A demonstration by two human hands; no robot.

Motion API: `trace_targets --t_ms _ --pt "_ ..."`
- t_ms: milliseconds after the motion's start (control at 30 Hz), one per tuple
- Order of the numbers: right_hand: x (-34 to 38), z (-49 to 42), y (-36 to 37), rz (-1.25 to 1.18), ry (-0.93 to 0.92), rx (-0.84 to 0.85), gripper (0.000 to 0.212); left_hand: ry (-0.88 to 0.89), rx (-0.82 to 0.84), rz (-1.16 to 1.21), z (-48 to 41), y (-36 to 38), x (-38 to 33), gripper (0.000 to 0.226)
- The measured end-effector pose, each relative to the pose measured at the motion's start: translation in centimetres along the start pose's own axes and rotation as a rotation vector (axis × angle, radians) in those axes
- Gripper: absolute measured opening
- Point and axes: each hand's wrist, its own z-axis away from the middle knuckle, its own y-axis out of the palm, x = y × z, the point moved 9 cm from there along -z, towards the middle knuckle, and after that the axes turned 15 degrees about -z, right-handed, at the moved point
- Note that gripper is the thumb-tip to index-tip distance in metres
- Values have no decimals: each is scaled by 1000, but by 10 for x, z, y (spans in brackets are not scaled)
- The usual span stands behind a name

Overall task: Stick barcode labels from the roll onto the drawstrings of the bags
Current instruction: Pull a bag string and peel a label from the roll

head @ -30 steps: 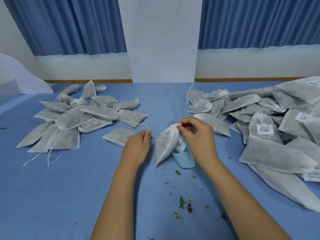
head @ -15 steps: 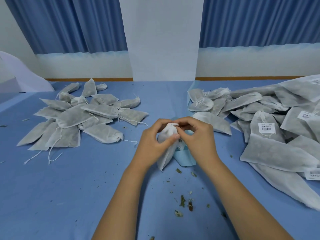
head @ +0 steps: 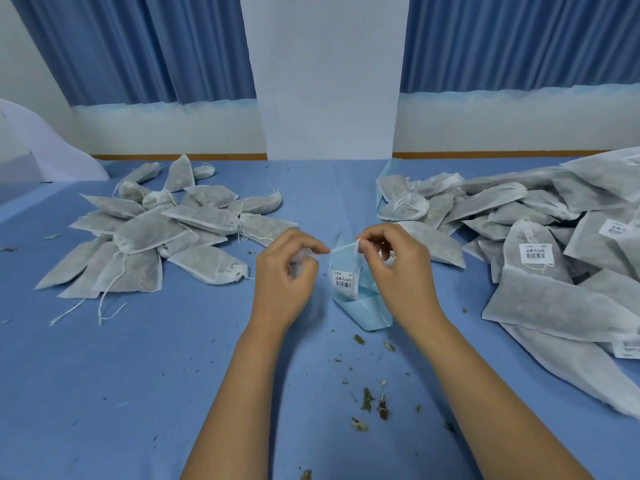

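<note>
My left hand grips a small white drawstring bag, mostly hidden inside the fist. A white drawstring runs taut from that bag to my right hand, which pinches its other end. Right behind and below the string stands the label roll, a blue backing strip with a white barcode label facing me. A pile of bags with bare strings lies at the left. A larger pile of bags at the right carries barcode labels.
The blue table holds scattered dried herb crumbs in front of my forearms. A white sheet curves up at the far left. A white pillar and blue curtains stand behind the table.
My hands have drawn apart. The bag went from hanging between both hands into my left fist, and its drawstring is now pulled out straight between the two hands.
</note>
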Motion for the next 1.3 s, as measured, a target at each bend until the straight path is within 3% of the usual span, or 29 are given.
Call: trace_targets --t_ms 67,133,300,400,533,633,767,900,1000,1200,1300 --pt "-13 1 0 -273 188 -46 20 -4 51 1 0 4 0 10" --pt "-22 2 1 -464 293 -73 20 -50 100 24 -1 8 5 14" --pt "-37 -1 -14 -737 375 -245 16 -202 320 341 5 21 14 23" --pt "-40 2 -21 -596 384 -285 15 -209 395 549 9 22 4 17" --pt "-18 6 5 -188 215 18 10 -310 220 674 3 13 13 16" --pt "-2 9 22 -176 104 155 11 -270 143 476 2 9 18 23" --pt "17 10 19 -150 -87 210 3 -99 247 272 5 22 6 24" --pt "8 6 5 -238 -8 114 4 -99 376 329 8 32 -2 17" --pt "-9 4 0 -319 140 21 13 -87 378 313 9 34 -6 22" --pt "-23 8 -1 -358 247 -82 15 -107 112 219 4 14 -3 18" --pt "-24 11 6 -323 280 -42 13 -154 53 287 5 9 -3 19"
